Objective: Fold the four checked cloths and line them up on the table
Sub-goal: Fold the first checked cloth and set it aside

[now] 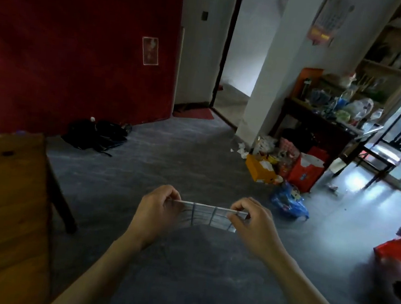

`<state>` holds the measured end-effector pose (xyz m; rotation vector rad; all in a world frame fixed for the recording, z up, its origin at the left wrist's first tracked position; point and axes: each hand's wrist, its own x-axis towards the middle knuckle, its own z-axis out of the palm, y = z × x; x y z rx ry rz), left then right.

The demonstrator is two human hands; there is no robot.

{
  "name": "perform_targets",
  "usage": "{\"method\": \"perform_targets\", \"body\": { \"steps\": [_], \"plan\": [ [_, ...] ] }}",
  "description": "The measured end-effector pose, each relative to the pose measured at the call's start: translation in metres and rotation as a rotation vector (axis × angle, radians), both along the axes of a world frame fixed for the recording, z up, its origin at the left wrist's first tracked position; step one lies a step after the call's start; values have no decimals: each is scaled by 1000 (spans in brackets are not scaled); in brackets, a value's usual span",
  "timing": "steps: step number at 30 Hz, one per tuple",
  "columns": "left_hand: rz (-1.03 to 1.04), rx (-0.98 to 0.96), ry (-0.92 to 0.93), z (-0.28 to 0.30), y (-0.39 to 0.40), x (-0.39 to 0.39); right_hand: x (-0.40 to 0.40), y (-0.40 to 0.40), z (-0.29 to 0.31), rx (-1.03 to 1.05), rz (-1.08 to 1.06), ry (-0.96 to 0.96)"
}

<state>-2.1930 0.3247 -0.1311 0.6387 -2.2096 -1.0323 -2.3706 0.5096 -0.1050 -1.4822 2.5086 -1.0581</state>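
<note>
Two hands pinch one checked cloth (212, 215) by its top edge, left hand (156, 211) at 9 o'clock of it, right hand (252, 224) at 3 o'clock; it hangs in the air above the lap. I judge a fold is beginning; next the corners must meet. The wooden table (2, 191) stands at 9 o'clock, a red stool (398, 252) at 3 o'clock, clutter at 1 o'clock.

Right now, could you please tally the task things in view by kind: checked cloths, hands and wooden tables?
Checked cloths: 1, the checked cloth stretched between both hands.
Hands: 2, left hand and right hand, each pinching a top corner.
Wooden tables: 1, the wooden table at left.
Total: 4
</note>
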Motion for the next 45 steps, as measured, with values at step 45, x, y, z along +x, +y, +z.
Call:
{"method": "perform_targets", "body": {
  "steps": [45],
  "plan": [
    [900, -73, -75, 2, -606, -133, -214, -818, -15, 5, 909, -179]
  ]
}}
